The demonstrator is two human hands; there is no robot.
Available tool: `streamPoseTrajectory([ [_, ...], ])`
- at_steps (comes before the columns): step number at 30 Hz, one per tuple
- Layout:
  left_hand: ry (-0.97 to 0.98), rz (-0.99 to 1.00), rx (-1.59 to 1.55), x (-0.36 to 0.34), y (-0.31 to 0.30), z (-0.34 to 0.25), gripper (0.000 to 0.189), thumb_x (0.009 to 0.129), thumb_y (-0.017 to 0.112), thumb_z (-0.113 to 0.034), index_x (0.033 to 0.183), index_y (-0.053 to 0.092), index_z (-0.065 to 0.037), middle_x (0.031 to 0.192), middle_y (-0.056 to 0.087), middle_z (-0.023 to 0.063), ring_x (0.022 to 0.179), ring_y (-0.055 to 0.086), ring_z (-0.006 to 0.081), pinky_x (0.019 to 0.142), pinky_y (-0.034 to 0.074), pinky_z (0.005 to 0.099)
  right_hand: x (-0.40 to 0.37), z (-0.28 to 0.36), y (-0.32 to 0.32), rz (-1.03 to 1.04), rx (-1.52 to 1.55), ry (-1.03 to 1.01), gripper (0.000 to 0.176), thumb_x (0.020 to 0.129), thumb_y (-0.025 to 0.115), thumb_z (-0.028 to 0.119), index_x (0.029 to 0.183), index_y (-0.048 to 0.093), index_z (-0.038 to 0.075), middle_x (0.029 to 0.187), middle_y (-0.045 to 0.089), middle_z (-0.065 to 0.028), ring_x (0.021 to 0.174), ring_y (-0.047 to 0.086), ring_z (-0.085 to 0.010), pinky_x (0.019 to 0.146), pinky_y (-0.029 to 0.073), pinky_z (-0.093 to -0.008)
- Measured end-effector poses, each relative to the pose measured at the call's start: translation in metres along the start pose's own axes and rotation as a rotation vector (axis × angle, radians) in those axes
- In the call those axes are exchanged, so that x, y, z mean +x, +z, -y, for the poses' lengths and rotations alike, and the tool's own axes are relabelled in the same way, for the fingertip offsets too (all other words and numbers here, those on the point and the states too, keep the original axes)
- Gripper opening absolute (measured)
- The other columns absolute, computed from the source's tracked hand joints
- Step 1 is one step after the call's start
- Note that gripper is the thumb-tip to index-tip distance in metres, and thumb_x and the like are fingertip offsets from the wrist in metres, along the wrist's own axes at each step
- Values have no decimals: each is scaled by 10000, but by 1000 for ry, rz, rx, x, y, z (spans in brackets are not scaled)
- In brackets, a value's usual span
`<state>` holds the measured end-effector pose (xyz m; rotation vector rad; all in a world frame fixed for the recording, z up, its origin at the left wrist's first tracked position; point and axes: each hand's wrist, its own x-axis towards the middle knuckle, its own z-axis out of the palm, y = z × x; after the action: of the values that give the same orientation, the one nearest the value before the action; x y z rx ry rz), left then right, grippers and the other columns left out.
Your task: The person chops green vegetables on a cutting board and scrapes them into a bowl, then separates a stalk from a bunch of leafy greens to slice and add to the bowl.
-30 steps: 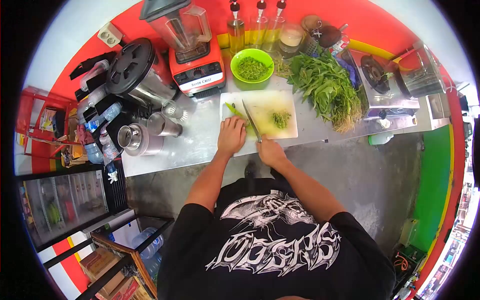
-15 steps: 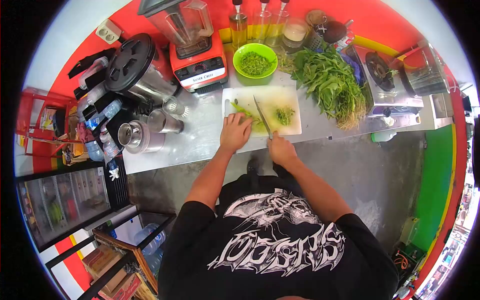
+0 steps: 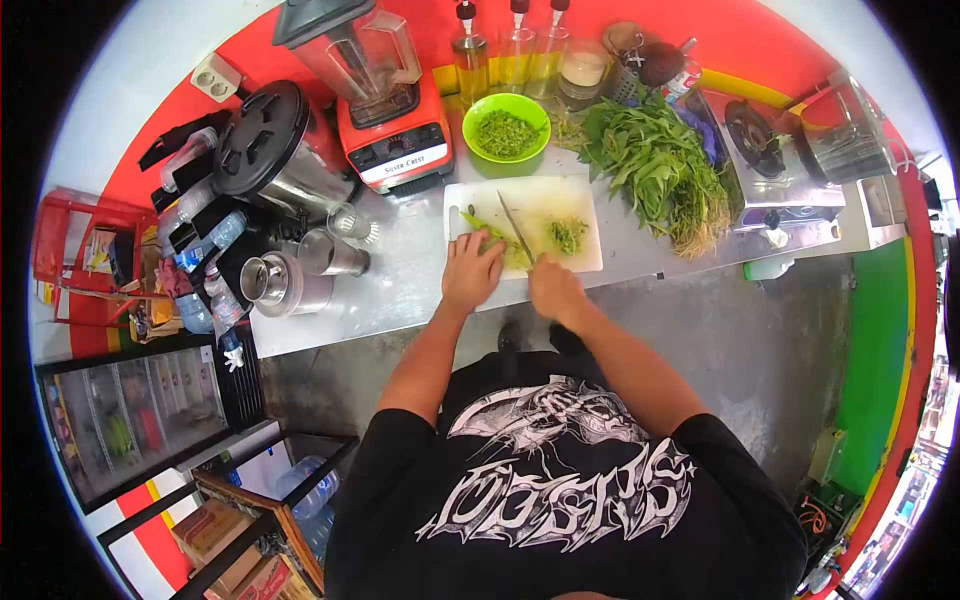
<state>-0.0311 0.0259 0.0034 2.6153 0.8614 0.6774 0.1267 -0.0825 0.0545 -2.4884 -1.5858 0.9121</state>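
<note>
On the white cutting board (image 3: 578,196) my left hand (image 3: 472,270) presses its curled fingers over thin green vegetable stalks (image 3: 483,222), whose ends show past the fingertips. My right hand (image 3: 556,292) grips a kitchen knife (image 3: 514,219) by its handle, at the board's front edge. The blade points away from me and slants left, close beside my left fingers. A small heap of chopped greens (image 3: 568,236) lies right of the blade. Behind the board stands a lime-green bowl (image 3: 506,166) holding chopped greens (image 3: 507,134).
A large bunch of leafy greens with roots (image 3: 650,160) lies right of the board, beside a gas stove (image 3: 775,185). A red blender (image 3: 398,150) and steel containers (image 3: 330,252) stand left. Several bottles (image 3: 516,55) line the wall.
My right hand and the knife have shifted slightly left and away from me, bringing the blade nearer my left fingers. My left hand stays on the stalks. The camera view has tilted a little.
</note>
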Motion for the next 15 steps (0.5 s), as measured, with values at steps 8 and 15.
streamPoseTrajectory([
  [8,-91,22,47,1,4,0,427,880,663,-259,1286,635,-131,1388,504,144,1262,446,366,1050,373,477,15,-8,6,-55,-3,-47,303,992,504,202,1124,511,-71,1026,706,-300,964,708,-455,875,563,-510],
  [15,-105,17,53,1,1,-2,402,876,672,-248,1257,653,-120,1313,527,113,1230,463,333,1034,380,470,-1,4,10,-22,38,28,318,1004,492,222,1136,510,-67,1020,699,-314,957,708,-457,869,556,-533],
])
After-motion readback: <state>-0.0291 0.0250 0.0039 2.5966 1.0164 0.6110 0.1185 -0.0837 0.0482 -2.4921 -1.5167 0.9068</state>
